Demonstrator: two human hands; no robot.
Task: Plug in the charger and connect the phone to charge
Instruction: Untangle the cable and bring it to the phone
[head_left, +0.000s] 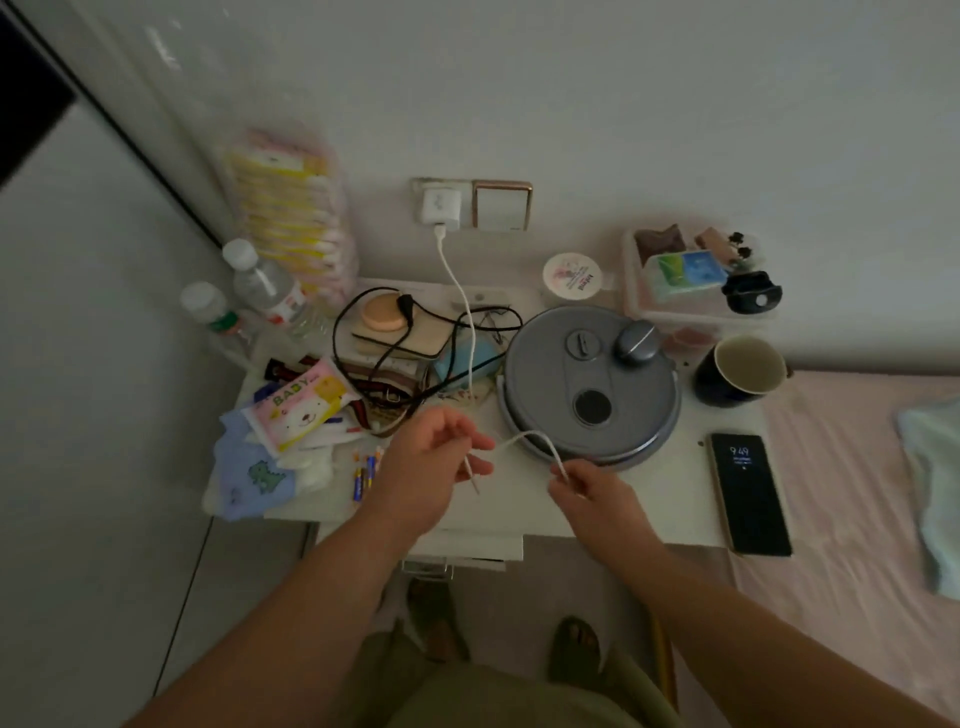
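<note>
Head view: dim bedside table (691, 499).
Charger (441, 208): seated in wall socket.
Cable (470, 332): white, pinched by L hand (431, 462) and R hand (587, 486).
Phone (749, 493): table's R edge, screen lit, unconnected.

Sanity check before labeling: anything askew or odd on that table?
Nothing spilled or damaged. The phone overhangs the table's front edge beside the bed. The white cable from the plugged-in charger trails across the clutter into both hands.
</note>
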